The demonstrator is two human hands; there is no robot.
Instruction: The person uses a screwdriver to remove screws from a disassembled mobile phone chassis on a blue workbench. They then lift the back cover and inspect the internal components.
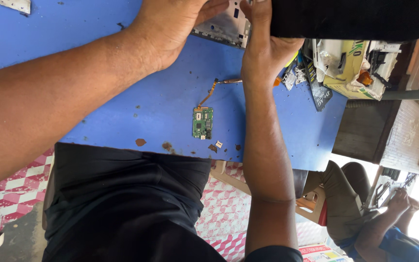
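1. The left hand (pixel 170 24) lies palm-down with its fingers curled over the edge of a silver-grey device back shell (pixel 226 26). The shell is a thin, flat panel with small cut-outs, lying at the far edge of the table; the hand presses on it more than clasps it.
2. The right hand (pixel 265 43) is wrapped round the near edge of a large flat black panel (pixel 350 18), matte and finely grained, which juts in from the top of the view. The thumb lies along the panel's side, touching the grey shell.
3. Both things rest on or just above a smooth blue tabletop (pixel 122 102), scuffed and speckled with dark crumbs and rust-brown flakes.
4. Near the middle lies a small green circuit board (pixel 202 122), rectangular, studded with metal parts; a thin orange-brown flex cable (pixel 209 92) curves from it toward the right wrist.
5. Right of the wrist sits a heap of torn cardboard and spare parts (pixel 350 68), partly hidden by the black panel.
6. Another person (pixel 364 213) sits beyond the table's right end.
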